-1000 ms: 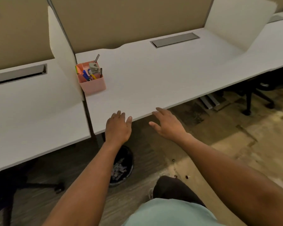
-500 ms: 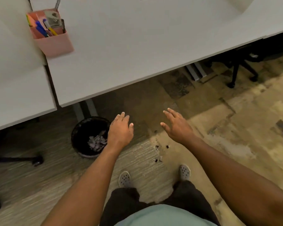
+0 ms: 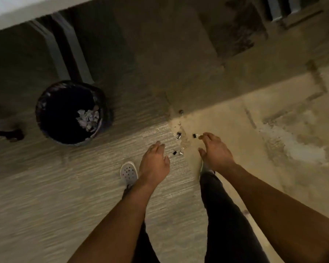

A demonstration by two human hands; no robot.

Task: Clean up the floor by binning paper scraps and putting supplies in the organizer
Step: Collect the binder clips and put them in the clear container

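Observation:
Several small black binder clips (image 3: pixel 177 135) lie scattered on the carpet in front of my feet, one (image 3: pixel 195 135) just off my right fingertips and a pair (image 3: pixel 177 152) between my hands. My left hand (image 3: pixel 154 164) hovers open to the left of the clips, holding nothing. My right hand (image 3: pixel 215 151) hovers to their right with fingers spread, close to one clip but not gripping it. A round black bin (image 3: pixel 69 112) with paper scraps (image 3: pixel 87 118) inside stands on the floor to the left. The organizer is out of view.
The white desk edge (image 3: pixel 17 14) runs across the top left, with grey desk legs (image 3: pixel 72 48) behind the bin. A chair base (image 3: pixel 6 132) shows at the far left. My white shoe (image 3: pixel 129 172) stands beside my left hand.
The view has tipped from the desk down to the floor. Both hands have dropped low toward the binder clips, and the pink organizer has left the view.

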